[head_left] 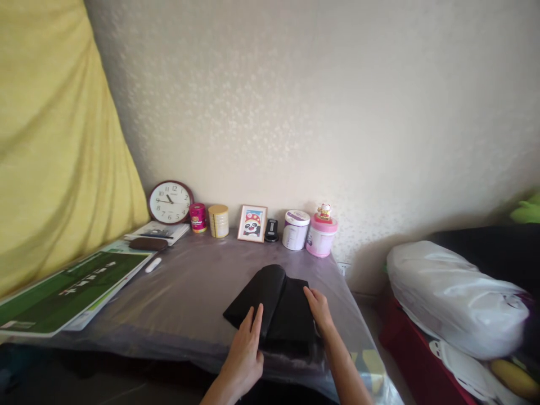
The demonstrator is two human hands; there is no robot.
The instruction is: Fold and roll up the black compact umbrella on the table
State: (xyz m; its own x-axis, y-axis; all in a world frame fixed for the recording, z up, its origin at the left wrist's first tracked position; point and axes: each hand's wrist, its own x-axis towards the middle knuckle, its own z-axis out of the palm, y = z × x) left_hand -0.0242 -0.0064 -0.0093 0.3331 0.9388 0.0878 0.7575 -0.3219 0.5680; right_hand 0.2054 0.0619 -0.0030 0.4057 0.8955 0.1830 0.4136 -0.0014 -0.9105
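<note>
A folded black sheet (291, 320), whose material I cannot make out, lies near the front edge of the table. Its left part curls over in a rounded fold, while the right part lies flatter. My left hand (246, 343) rests against the curled flap, its visible fingers stretched out and the others hidden beneath the hand. At the sheet's right edge, my right hand (318, 308) pinches the upper corner, with its fingertips partly out of sight.
Along the wall stand a clock (170, 202), a pink can (198, 217), a yellow-lidded tin (218, 221), a panda picture frame (252, 223), a white tub (296, 230) and a pink tub (321, 236). Green boards (71, 289) lie left. A white plastic bag (455, 298) sits right, off the table.
</note>
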